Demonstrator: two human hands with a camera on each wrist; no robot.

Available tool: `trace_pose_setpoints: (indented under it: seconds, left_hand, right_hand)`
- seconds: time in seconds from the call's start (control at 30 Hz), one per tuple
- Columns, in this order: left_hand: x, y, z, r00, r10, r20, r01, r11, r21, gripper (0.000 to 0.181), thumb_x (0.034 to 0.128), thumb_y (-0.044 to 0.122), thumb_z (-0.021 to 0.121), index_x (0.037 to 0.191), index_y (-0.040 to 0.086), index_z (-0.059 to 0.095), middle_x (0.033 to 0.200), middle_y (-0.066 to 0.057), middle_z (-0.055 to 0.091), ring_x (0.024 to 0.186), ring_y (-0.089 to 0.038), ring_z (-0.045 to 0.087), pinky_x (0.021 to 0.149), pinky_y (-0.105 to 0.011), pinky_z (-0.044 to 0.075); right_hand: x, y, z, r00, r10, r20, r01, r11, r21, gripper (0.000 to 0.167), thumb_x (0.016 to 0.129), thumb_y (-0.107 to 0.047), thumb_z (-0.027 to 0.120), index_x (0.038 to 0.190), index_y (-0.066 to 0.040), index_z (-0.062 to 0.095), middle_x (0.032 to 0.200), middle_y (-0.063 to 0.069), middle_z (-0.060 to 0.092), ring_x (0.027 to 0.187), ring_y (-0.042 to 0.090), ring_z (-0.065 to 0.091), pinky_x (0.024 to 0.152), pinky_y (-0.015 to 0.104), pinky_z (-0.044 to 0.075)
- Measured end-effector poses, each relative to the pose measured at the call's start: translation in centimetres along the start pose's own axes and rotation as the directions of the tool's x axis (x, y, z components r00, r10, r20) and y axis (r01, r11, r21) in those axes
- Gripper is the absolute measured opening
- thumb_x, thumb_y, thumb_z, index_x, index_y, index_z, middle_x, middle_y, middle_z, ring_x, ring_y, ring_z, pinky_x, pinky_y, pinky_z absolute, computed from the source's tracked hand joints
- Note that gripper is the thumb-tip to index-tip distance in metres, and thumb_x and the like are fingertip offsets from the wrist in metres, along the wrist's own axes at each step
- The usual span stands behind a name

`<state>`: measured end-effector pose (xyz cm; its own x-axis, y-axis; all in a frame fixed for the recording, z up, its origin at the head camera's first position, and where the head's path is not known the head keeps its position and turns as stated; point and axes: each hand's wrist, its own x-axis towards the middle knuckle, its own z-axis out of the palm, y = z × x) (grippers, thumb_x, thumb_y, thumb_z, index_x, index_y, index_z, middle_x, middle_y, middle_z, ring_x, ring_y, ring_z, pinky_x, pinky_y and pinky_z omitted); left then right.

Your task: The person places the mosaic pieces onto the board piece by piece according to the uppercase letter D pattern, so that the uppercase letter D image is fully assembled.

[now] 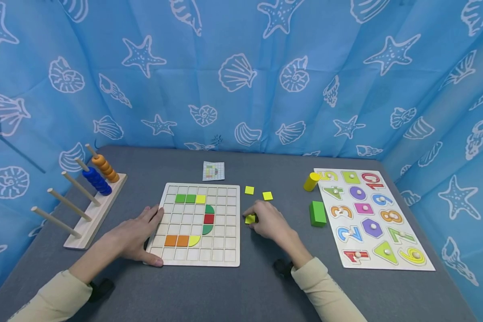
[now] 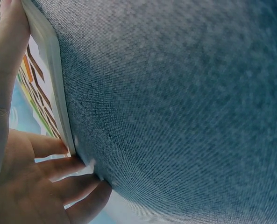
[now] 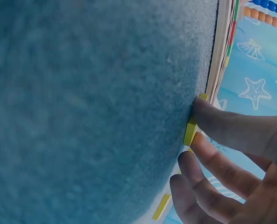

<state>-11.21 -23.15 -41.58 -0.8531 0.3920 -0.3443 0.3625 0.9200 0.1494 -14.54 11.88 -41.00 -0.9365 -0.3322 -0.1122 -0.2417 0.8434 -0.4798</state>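
Observation:
A white gridded board (image 1: 223, 257) lies flat on the table. On it are green, yellow, red and orange pieces, some square and some rounded. My left hand (image 1: 138, 235) rests along the board's left side; in the left wrist view its thumb lies at one corner of the board edge (image 2: 59, 88) and the straight fingers touch the side farther along. Just right of the board, my right hand (image 1: 271, 221) pinches a yellow square tile (image 1: 250, 219) between thumb and index finger, down at the table. Two more yellow tiles, one left (image 1: 249, 190) and one right (image 1: 267, 196), lie beyond that hand.
A small pattern card (image 1: 213, 171) lies behind the board. To the left stands a wooden peg rack (image 1: 96, 214) with blue and orange beads. At right are a yellow cylinder (image 1: 311, 182), a green block (image 1: 317, 213) and a number puzzle board (image 1: 372, 259). A blue curtain (image 1: 257, 116) hangs behind.

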Motion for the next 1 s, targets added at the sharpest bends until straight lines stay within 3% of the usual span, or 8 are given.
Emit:
trace_pose_setpoints:
  seconds: [0.13, 0.5, 0.8, 1.0]
  left_hand:
    - [-0.02, 0.07, -0.04, 1.0, 0.0, 0.007, 0.0, 1.0, -0.009, 0.145, 0.0593, 0.082, 0.079, 0.158, -0.009, 0.023, 0.163, -0.036, 0.024, 0.147, -0.06, 0.028, 0.107, -0.072, 0.039]
    - [-0.05, 0.1, -0.01, 1.0, -0.007, 0.003, 0.007, 1.0, -0.009, 0.145, 0.0593, 0.082, 0.079, 0.158, -0.008, 0.023, 0.163, -0.036, 0.024, 0.147, -0.06, 0.028, 0.106, -0.074, 0.039]
    - [0.0, 0.05, 0.0, 1.0, -0.012, 0.008, 0.012, 1.0, -0.014, 0.146, 0.0591, 0.082, 0.079, 0.158, -0.008, 0.022, 0.163, -0.035, 0.023, 0.148, -0.06, 0.027, 0.106, -0.073, 0.039]
    - [-0.01, 0.06, -0.01, 1.0, -0.011, 0.006, 0.012, 1.0, -0.015, 0.146, 0.059, 0.082, 0.08, 0.158, -0.008, 0.022, 0.163, -0.035, 0.023, 0.148, -0.06, 0.027, 0.106, -0.073, 0.039]
  right_hand:
    - [-0.07, 0.04, -0.05, 1.0, 0.017, -0.004, -0.017, 1.0, 0.01, 0.037, 0.084, 0.004, 0.079, 0.12, -0.003, 0.075, 0.117, 0.012, 0.073, 0.107, 0.026, 0.068, 0.087, 0.044, 0.058]
    - [-0.02, -0.12, -0.09, 0.999, 0.04, 0.009, -0.04, 0.999, 0.024, 0.034, 0.085, 0.005, 0.077, 0.118, -0.003, 0.077, 0.117, 0.011, 0.073, 0.106, 0.025, 0.067, 0.089, 0.046, 0.057]
    - [-0.12, -0.46, 0.3, 1.0, 0.018, 0.009, -0.018, 1.0, -0.017, 0.029, 0.088, 0.004, 0.074, 0.116, -0.003, 0.077, 0.11, 0.01, 0.071, 0.098, 0.023, 0.064, 0.082, 0.043, 0.056]
    - [-0.11, -0.84, 0.37, 1.0, -0.002, 0.004, 0.002, 0.999, -0.035, 0.029, 0.088, 0.004, 0.073, 0.116, -0.003, 0.077, 0.108, 0.012, 0.07, 0.085, 0.018, 0.056, 0.068, 0.035, 0.049]
